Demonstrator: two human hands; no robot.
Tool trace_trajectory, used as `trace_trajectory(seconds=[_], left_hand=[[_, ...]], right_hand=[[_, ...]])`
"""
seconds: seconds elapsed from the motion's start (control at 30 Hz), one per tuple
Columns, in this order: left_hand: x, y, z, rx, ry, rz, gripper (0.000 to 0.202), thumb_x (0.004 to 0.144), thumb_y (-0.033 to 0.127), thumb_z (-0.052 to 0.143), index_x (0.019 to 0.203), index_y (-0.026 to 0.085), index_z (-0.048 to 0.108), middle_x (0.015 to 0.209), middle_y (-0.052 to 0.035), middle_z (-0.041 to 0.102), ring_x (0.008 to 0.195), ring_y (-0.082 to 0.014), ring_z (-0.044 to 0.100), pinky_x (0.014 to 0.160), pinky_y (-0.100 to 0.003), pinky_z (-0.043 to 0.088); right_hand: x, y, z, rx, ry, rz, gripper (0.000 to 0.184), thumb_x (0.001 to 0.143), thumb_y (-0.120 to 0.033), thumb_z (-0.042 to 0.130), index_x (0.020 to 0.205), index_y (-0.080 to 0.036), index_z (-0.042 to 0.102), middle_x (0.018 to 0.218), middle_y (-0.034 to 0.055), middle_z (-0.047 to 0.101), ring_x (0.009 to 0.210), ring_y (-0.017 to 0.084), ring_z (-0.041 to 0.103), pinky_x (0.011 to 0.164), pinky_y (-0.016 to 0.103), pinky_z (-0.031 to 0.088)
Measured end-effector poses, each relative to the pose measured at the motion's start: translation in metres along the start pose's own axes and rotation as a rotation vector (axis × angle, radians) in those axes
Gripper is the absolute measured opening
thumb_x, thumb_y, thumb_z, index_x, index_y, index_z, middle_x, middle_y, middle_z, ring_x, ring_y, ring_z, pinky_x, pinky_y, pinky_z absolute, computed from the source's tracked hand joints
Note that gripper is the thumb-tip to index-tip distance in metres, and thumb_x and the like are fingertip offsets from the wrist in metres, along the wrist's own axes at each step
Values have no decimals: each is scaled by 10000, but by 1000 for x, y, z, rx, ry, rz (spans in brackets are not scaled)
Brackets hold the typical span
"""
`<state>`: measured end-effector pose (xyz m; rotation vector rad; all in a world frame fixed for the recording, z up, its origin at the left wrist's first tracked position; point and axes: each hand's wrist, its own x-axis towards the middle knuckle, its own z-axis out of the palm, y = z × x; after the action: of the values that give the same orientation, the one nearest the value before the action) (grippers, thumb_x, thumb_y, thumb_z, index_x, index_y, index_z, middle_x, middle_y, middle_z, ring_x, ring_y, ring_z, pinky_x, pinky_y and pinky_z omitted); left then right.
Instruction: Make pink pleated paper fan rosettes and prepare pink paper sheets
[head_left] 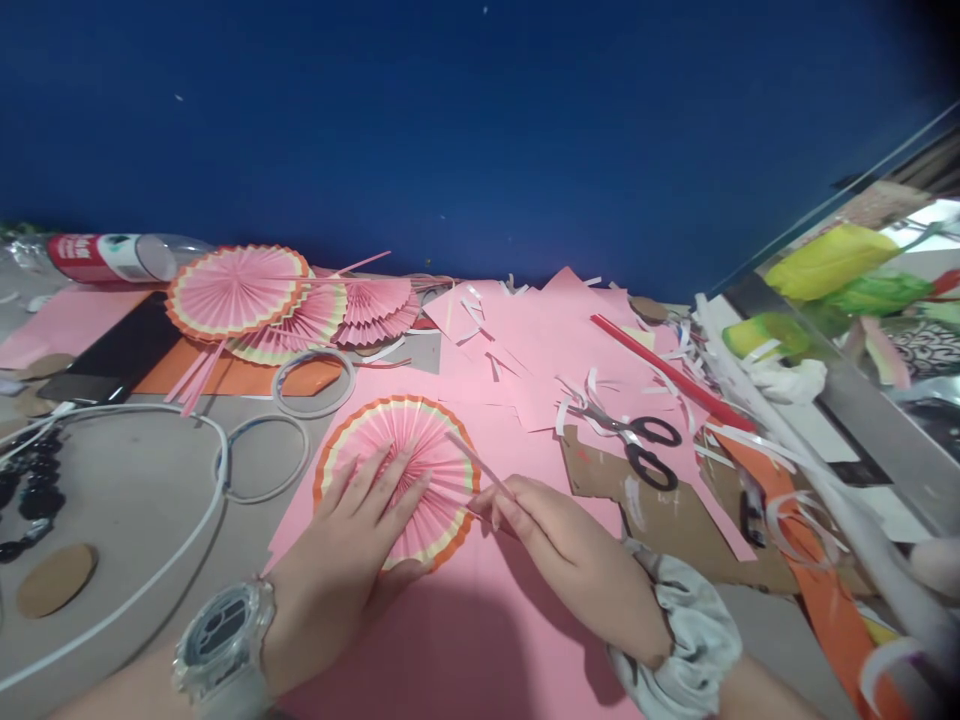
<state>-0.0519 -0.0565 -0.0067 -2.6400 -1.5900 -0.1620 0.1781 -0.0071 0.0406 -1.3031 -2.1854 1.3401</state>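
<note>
The fan [420, 430] is pink with a yellow band and an orange rim. The strip [471, 460] and sheet [465, 620] are pink too. The wall [480, 130] is deep blue. The scissors [649, 450] have black handles. The stick [667, 370] is red, the scrunchie [682, 630] grey and the card [225, 377] orange.

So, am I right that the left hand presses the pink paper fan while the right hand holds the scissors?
Not quite: the head view shows the right hand pinching a thin pink strip; the scissors lie apart, untouched. The left hand does press the pink paper fan.
</note>
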Motion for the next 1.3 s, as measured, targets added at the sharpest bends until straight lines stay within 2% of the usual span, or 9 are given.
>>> trace_trajectory(seconds=[0.17, 0.27, 0.33, 0.43, 0.63, 0.83, 0.97, 1.07, 1.3], left_hand=[[3, 4, -5, -40, -11, 18, 541, 850, 439, 468, 1331, 201, 408, 1328, -156, 476, 1249, -359, 375, 955, -544, 342], [5, 7, -13, -119, -78, -1, 483, 843, 360, 476, 1296, 193, 452, 1351, -143, 450, 1288, -358, 315, 982, -561, 314], [5, 9, -16, -170, -123, -19, 474, 845, 320, 465, 1305, 209, 436, 1382, -117, 416, 1320, -341, 260, 1015, -560, 275], [4, 8, -16, -189, -140, -27, 512, 837, 295, 468, 1337, 235, 381, 1414, -92, 368, 1337, -321, 220, 1039, -544, 250], [3, 5, -13, -138, -109, 23, 585, 797, 254, 504, 1354, 201, 334, 1475, -124, 217, 1333, -347, 185, 1006, -565, 281], [2, 5, -18, -180, -40, 85, 487, 808, 147, 470, 1287, 202, 401, 1407, -121, 319, 1322, -323, 219, 1000, -547, 300], [4, 5, -21, -192, -52, 90, 472, 816, 146, 460, 1281, 203, 404, 1337, -105, 411, 1297, -309, 267, 1007, -549, 286], [6, 6, -21, -184, -87, 77, 539, 813, 166, 463, 1336, 185, 338, 1353, -109, 401, 1283, -311, 290, 1010, -545, 285], [8, 7, -22, -198, -80, 85, 504, 820, 185, 460, 1314, 166, 363, 1331, -114, 425, 1247, -320, 332, 1000, -553, 290]], right_hand=[[6, -2, 2, -64, -47, -71, 303, 962, -312, 250, 846, -220, 514, 836, 7, 582, 870, 149, 522, 837, 298, 381], [9, -1, 2, -82, -92, -145, 256, 960, -295, 287, 979, -232, 534, 922, 5, 609, 916, 145, 527, 864, 289, 368], [11, 0, 1, -93, -122, -174, 255, 958, -296, 300, 983, -232, 546, 958, 4, 616, 923, 144, 526, 870, 287, 362], [11, 0, -2, -47, -140, -107, 296, 961, -322, 284, 881, -211, 546, 882, 0, 603, 863, 131, 531, 824, 267, 381], [8, 0, -7, 61, -123, 46, 311, 964, -330, 269, 814, -207, 512, 817, -24, 579, 784, 101, 537, 767, 239, 387], [9, 1, -2, -20, -54, 99, 172, 924, -307, 391, 881, -233, 540, 844, -35, 592, 768, 111, 536, 698, 241, 379], [12, 0, 1, -86, -36, 87, 156, 902, -261, 432, 816, -215, 553, 819, -29, 605, 756, 118, 543, 679, 245, 376], [13, 0, 2, -87, 0, 98, 143, 895, -255, 445, 869, -217, 581, 881, -21, 630, 827, 125, 566, 723, 247, 390], [14, 2, 4, -121, -8, 44, 206, 904, -236, 430, 1018, -230, 602, 1002, -8, 645, 953, 143, 571, 815, 263, 406]])
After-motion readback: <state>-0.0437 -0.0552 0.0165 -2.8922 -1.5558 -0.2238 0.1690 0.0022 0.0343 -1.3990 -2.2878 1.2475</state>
